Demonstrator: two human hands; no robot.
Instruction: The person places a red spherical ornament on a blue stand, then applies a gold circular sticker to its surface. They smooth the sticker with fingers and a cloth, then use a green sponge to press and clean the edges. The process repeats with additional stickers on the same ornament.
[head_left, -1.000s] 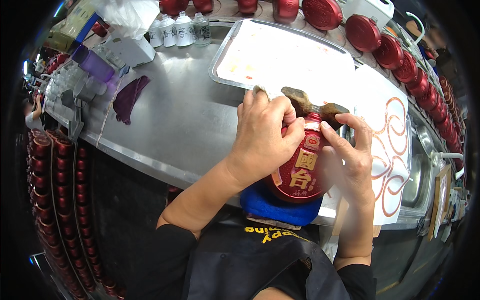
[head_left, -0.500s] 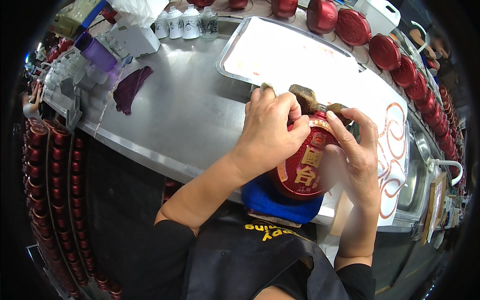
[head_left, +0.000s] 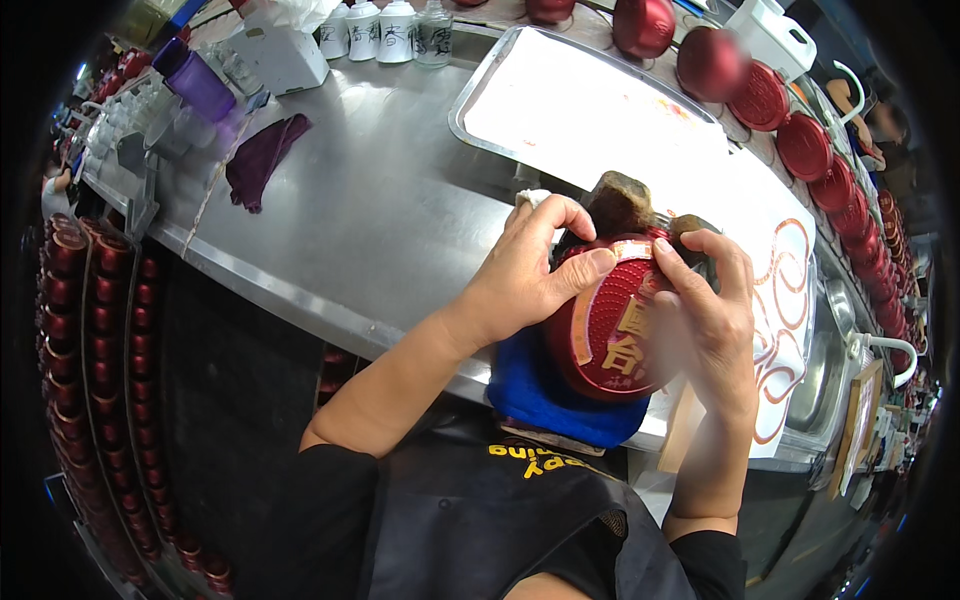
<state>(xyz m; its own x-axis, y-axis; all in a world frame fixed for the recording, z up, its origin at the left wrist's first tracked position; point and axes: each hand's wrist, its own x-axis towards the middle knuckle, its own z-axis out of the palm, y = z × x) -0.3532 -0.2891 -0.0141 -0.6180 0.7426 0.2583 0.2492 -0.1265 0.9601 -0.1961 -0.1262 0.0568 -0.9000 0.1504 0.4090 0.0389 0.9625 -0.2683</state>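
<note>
A round, flattened red bottle (head_left: 600, 365) with raised gold characters leans on a blue cloth pad (head_left: 525, 395) close to my body. Pale gold-edged label strips (head_left: 630, 250) curve around its shoulder. My left hand (head_left: 515, 265) grips the upper left of the bottle, the thumb lying on its shoulder. A white wad (head_left: 533, 197) shows at the fingers of that hand. On the upper right, my right hand (head_left: 722, 310) holds the bottle, its index fingertip at the strip's end. Behind the bottle's neck sit two brown, stone-like blocks (head_left: 622, 205).
A metal tray (head_left: 480, 70) with white sheet lies beyond the hands. Printed decal sheets (head_left: 785, 290) spread to the right, beside a sink (head_left: 822, 370). Red bottles (head_left: 643, 27) line the far edge. A purple cloth (head_left: 260, 165) and small white-capped bottles (head_left: 397, 30) are at left.
The bottle has turned, its gold characters shifting and tilting. My left hand has opened out slightly, its thumb now flatter on the shoulder. My right hand stays at the right side.
</note>
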